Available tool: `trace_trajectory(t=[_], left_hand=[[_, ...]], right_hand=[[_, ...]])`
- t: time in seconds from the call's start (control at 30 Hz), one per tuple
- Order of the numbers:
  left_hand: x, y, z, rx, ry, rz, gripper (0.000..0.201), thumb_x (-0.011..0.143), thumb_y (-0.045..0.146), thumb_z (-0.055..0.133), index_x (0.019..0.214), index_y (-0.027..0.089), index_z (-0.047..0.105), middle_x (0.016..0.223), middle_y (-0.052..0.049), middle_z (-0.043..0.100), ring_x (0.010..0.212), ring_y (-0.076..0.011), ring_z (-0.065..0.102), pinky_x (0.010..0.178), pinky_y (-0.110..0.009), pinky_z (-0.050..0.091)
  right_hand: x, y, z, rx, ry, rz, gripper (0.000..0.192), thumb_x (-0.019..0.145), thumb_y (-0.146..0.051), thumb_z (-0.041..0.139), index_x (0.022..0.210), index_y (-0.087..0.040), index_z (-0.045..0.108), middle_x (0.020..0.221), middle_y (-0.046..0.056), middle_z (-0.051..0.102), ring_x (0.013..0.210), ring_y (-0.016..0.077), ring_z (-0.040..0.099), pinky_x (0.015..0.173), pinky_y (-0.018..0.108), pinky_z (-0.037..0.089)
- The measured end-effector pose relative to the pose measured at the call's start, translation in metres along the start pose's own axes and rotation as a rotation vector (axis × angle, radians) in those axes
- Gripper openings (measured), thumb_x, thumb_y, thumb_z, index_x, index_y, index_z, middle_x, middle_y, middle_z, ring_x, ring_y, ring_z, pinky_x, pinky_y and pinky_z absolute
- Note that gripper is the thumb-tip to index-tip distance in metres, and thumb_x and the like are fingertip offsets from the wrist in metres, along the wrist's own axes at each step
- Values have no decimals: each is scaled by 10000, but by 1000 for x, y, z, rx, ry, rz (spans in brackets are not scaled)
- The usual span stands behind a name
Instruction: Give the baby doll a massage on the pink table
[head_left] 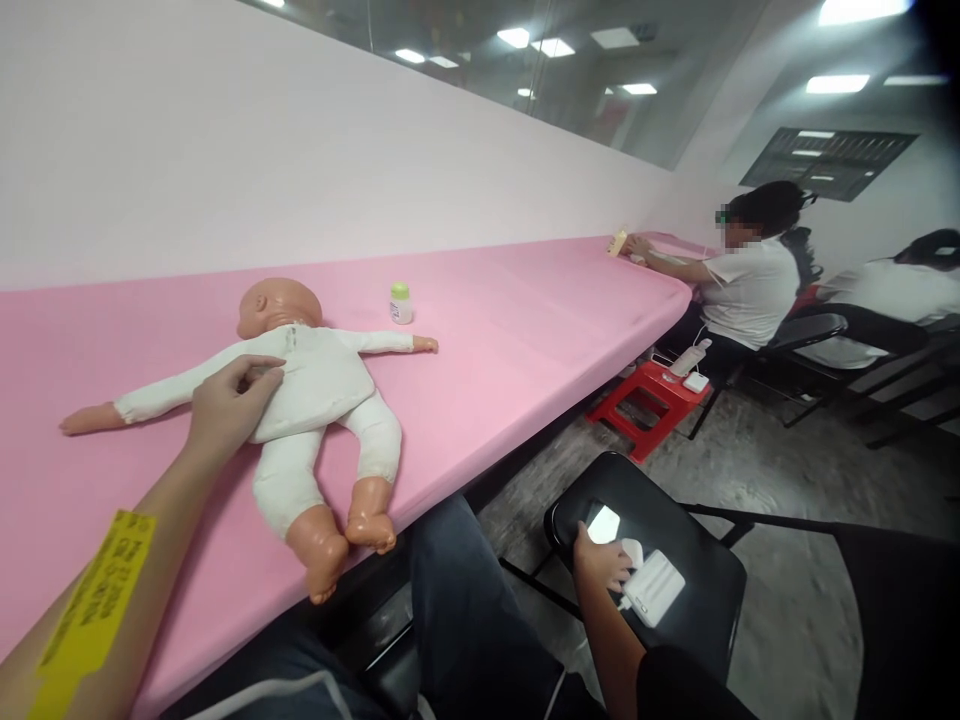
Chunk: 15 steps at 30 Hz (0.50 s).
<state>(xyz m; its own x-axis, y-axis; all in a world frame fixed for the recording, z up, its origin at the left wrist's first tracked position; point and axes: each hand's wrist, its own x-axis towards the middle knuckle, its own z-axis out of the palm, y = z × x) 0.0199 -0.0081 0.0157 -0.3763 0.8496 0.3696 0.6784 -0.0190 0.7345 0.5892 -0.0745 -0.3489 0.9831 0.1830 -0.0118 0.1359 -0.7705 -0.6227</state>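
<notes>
Doll [315, 400] in a white bodysuit lies face down on the pink tabletop [517, 330], head toward the wall, arms spread to either side and bare feet hanging just over the near edge. The left hand [229, 405] rests on the doll's back near its left shoulder, fingers curled and pinching at the white cloth; a yellow band [94, 600] wraps the forearm behind it. A small white bottle with a green cap [400, 303] stands upright on the tabletop just beyond the doll's right arm, apart from it.

The right hand [600, 560] is down off the tabletop, on the seat of a black chair [675, 560] beside the person's knee, lying loosely over a white power bank [652, 588] (whether it actually grips the thing cannot be told), with a phone [604, 523] lying just next to it on the same seat.

Farther along the tabletop another person in a white shirt [750, 290] sits with both arms stretched onto the pink surface. A red stool [649, 395] stands on the floor between the two, carrying white devices [694, 365].
</notes>
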Motion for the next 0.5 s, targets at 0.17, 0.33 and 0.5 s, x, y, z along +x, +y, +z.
trace_trajectory(t=[0.17,0.33,0.5], left_hand=[[0,-2,-1,-2,-8,7,470,854,517,548,1143,195,732,805,-17,610,846,-230,595,775,-405,445],[-1,0,-2,-11,11,39,360,843,453,598,1083,216,722,808,0,622,764,-190,552,723,-330,417],[-5,0,-3,12,32,89,317,852,404,586,1076,221,713,695,25,559,685,-175,527,663,-295,381]], right_hand=[[-11,-4,-6,97,79,-128,766,729,-621,688,1337,-167,583,1375,330,506,1247,572,478,879,761,395],[-5,-81,-41,410,104,-328,560,791,-498,644,1243,-168,652,1246,260,605,1198,478,552,984,662,430],[-24,-249,-97,948,37,-629,311,859,-406,610,1030,-165,708,912,80,684,819,225,638,831,369,524]])
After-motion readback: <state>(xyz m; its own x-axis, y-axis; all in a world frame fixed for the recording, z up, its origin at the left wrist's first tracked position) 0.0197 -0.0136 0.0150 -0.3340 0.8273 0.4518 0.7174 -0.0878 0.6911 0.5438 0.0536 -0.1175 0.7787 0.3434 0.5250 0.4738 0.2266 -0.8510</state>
